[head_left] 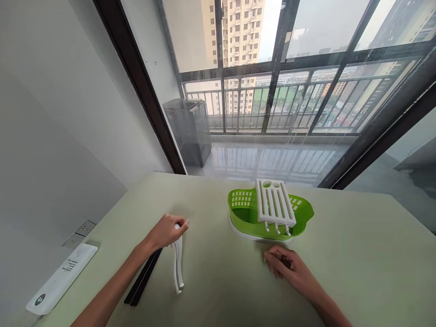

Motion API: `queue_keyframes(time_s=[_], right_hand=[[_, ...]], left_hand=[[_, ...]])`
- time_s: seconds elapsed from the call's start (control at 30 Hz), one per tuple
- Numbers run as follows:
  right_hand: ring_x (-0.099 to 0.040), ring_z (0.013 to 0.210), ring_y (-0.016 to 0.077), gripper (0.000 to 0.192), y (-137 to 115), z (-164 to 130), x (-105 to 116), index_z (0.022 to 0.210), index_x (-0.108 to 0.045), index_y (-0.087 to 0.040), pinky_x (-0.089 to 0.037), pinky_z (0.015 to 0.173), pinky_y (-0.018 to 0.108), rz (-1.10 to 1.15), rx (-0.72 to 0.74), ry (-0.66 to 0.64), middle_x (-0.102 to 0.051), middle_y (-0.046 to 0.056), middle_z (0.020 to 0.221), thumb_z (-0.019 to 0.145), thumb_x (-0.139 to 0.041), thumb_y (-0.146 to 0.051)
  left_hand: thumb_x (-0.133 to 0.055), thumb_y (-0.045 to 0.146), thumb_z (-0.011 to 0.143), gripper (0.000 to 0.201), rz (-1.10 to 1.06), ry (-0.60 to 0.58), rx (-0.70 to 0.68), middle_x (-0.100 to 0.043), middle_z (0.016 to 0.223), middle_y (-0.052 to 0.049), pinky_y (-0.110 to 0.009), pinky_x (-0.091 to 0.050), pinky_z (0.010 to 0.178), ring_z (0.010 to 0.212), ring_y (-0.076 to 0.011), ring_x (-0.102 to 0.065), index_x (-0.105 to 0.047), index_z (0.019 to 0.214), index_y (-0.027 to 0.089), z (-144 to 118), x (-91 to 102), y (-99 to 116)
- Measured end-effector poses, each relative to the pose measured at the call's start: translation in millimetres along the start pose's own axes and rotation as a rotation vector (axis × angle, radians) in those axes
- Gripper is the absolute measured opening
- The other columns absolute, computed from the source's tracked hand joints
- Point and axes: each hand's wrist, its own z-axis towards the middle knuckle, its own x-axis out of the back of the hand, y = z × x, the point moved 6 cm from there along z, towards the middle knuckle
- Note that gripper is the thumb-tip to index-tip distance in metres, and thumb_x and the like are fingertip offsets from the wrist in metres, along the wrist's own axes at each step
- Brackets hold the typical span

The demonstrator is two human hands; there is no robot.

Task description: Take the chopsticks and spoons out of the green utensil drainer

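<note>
My left hand (166, 230) is closed around the far end of a white plastic utensil (177, 265) that lies on the pale green table (357, 254). Beside the utensil, under my left forearm, lies a pair of black chopsticks (141, 279). My right hand (286, 268) rests on the table with fingers loosely curled, holding nothing, just in front of a green drainer basket (243, 211). A white slotted rack (274, 204) sits across the basket's top, and a white tray shows beneath the basket.
A white remote control (61, 278) lies at the table's left edge next to a wall socket (85, 227). Behind the table a glass door opens onto a balcony with a grey machine (189, 129) and railings.
</note>
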Motion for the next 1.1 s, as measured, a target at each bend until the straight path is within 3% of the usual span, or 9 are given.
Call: queue_keyframes(time_s=[0.13,0.33,0.5,0.83,1.0,1.1], right_hand=[[-0.05,0.057,0.0131,0.044,1.2,-0.3,-0.5,0.08,-0.061,-0.02,-0.04,0.058,0.027,0.001,-0.004,-0.003,-0.058,-0.001,0.064,0.098,-0.059,-0.061],[-0.052,0.059,0.0143,0.044,0.5,-1.4,-0.6,0.08,-0.061,-0.021,-0.042,0.06,0.028,-0.011,-0.003,-0.014,-0.06,-0.001,0.065,0.099,-0.058,-0.06],[-0.052,0.06,0.0148,0.044,-1.5,-2.3,0.2,0.08,-0.062,-0.021,-0.042,0.06,0.028,-0.018,-0.008,-0.014,-0.06,0.0,0.066,0.098,-0.059,-0.061],[-0.052,0.06,0.0143,0.045,-3.9,-2.4,0.4,0.079,-0.061,-0.021,-0.042,0.06,0.028,-0.023,-0.004,-0.001,-0.059,-0.001,0.065,0.098,-0.059,-0.061],[-0.052,0.058,0.0147,0.047,-5.6,-1.4,-0.3,0.079,-0.062,-0.021,-0.041,0.058,0.029,-0.019,0.001,-0.001,-0.058,-0.001,0.064,0.097,-0.059,-0.064],[-0.052,0.057,0.0149,0.047,-7.4,-1.0,-0.7,0.079,-0.062,-0.021,-0.042,0.058,0.029,-0.025,0.004,-0.002,-0.058,-0.001,0.063,0.096,-0.058,-0.065]], left_hand=[[-0.046,0.037,0.096,0.045,0.094,-0.051,-0.142,-0.041,0.05,0.005,-0.028,-0.029,0.055,0.047,-0.0114,-0.029,-0.041,0.054,0.021,2.2,-11.4,5.1],[-0.047,0.026,0.093,0.031,0.194,-0.001,-0.256,-0.057,0.061,0.002,-0.027,-0.035,0.062,0.055,-0.0146,-0.047,-0.05,0.062,0.022,-0.7,-18.8,12.7],[-0.044,0.021,0.094,0.029,0.275,0.039,-0.334,-0.06,0.069,0.001,-0.028,-0.032,0.059,0.055,-0.0143,-0.048,-0.051,0.066,0.021,-4.9,-28.7,13.0],[-0.046,0.031,0.102,0.028,0.377,0.13,-0.416,-0.069,0.085,-0.002,-0.028,-0.028,0.052,0.052,-0.0104,-0.051,-0.063,0.083,0.02,-11.9,-38.6,8.7],[-0.056,0.046,0.099,0.028,0.494,0.278,-0.414,-0.073,0.098,-0.005,-0.027,-0.029,0.05,0.053,-0.0107,-0.055,-0.064,0.09,0.021,-7.7,-26.0,18.1],[-0.056,0.041,0.099,0.022,0.461,0.478,-0.379,-0.071,0.098,-0.005,-0.027,-0.035,0.051,0.057,-0.0126,-0.058,-0.062,0.093,0.022,-4.9,-7.4,49.0]])
